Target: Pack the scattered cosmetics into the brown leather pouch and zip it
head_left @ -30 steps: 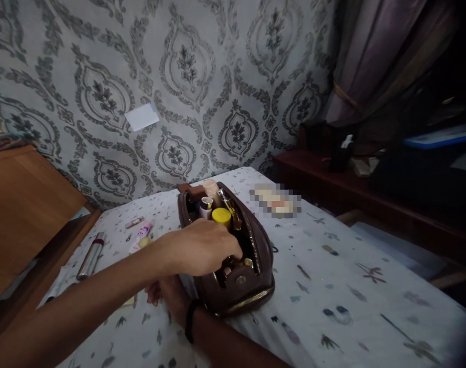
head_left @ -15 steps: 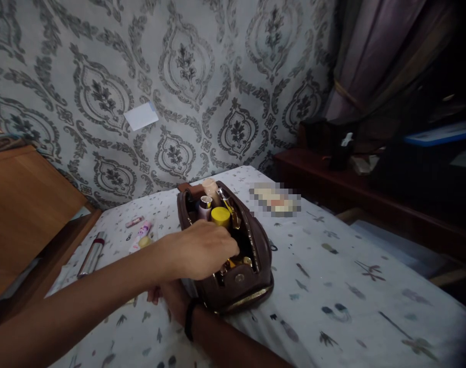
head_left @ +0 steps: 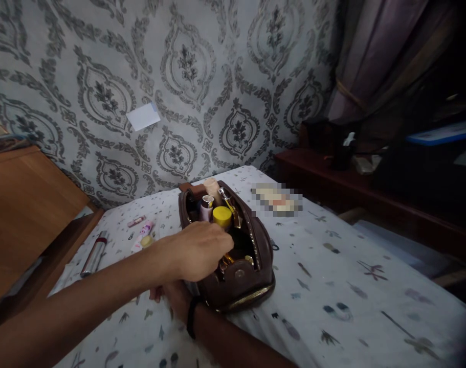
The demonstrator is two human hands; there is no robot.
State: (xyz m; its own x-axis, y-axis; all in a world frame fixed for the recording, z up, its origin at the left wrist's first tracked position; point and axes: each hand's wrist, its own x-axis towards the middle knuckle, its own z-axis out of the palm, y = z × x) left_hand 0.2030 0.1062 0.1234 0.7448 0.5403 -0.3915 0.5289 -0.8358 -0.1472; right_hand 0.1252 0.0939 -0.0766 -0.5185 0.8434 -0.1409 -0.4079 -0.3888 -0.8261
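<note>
A brown zip bag (head_left: pixel 264 258) lies unzipped on the bed. My left hand (head_left: pixel 204 250) is over its near side, with curled fingers dipping into the opening; whatever they grip is hidden. Inside the bag stand a yellow-lidded jar (head_left: pixel 222 216), a silver-capped bottle (head_left: pixel 206 207), a beige bottle (head_left: pixel 212 187) and a gold-trimmed tube (head_left: pixel 235 212). Small gold items (head_left: pixel 227 259) show near the front flap. Under my left forearm crosses my right hand (head_left: pixel 170 299), left of the bag, with a black band on its wrist. Only some of its fingertips show, so its grip stays unclear.
Left on the patterned sheet (head_left: pixel 325 276) lie a silver tube (head_left: pixel 94 254), a small pink item (head_left: pixel 136 221), a pink tube (head_left: pixel 145 228) and a round yellowish item (head_left: pixel 146 241). A blurred-out object (head_left: pixel 276 199) lies behind right. A wooden panel (head_left: pixel 29 204) borders the left.
My left hand has shifted slightly left in the bag's opening, showing more of the dark interior. The view has moved slightly; the bag and other items look unmoved.
</note>
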